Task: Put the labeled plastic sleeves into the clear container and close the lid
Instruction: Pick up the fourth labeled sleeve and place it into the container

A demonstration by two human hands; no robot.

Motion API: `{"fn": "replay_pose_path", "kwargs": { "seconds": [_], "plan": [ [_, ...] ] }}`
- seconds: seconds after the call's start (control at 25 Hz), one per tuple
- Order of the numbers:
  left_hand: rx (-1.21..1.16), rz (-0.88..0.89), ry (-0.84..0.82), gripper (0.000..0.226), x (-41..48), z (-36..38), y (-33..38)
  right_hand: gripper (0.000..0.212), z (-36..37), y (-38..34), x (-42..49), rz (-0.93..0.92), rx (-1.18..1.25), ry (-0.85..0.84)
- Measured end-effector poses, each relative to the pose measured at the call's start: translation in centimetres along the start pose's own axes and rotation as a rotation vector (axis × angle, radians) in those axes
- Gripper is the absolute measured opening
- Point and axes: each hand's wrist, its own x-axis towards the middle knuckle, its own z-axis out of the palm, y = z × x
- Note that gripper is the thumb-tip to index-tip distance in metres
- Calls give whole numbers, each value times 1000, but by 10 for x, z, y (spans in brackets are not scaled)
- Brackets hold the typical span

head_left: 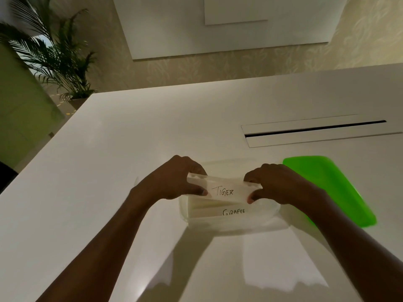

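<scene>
A clear plastic container (231, 223) sits on the white table in front of me. A plastic sleeve marked "TIGER" (224, 190) is held over its open top, my left hand (174, 179) pinching its left end and my right hand (277, 184) pinching its right end. Inside the container, lower down, lies another sleeve marked "GIRAFEE" (233, 212), with more sleeves stacked by it. The bright green lid (327, 188) lies flat on the table just right of the container.
The white table (130, 138) has a long cable slot with a flap (316, 129) behind the lid. A potted palm (58, 57) stands on the floor beyond the table's far left corner.
</scene>
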Motion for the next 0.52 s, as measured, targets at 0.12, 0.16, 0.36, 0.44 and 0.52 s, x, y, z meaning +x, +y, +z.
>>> {"fn": "replay_pose_path", "kwargs": {
  "seconds": [0.12, 0.16, 0.36, 0.44, 0.52],
  "plan": [
    [68, -33, -54, 44, 1, 9, 2, 53, -1, -8, 6, -16, -135, -61],
    [105, -37, -67, 46, 1, 11, 4, 52, -1, -11, 8, -17, -154, -80],
    [326, -33, -106, 51, 2, 28, 11, 50, 7, -21, 9, -31, -237, -150],
    [400, -47, -129, 54, 3, 34, 12, 48, 9, -22, 9, -32, -276, -149],
    [459, -45, -162, 55, 5, 40, 14, 48, 9, -23, 10, -30, -291, -148]
  ]
}}
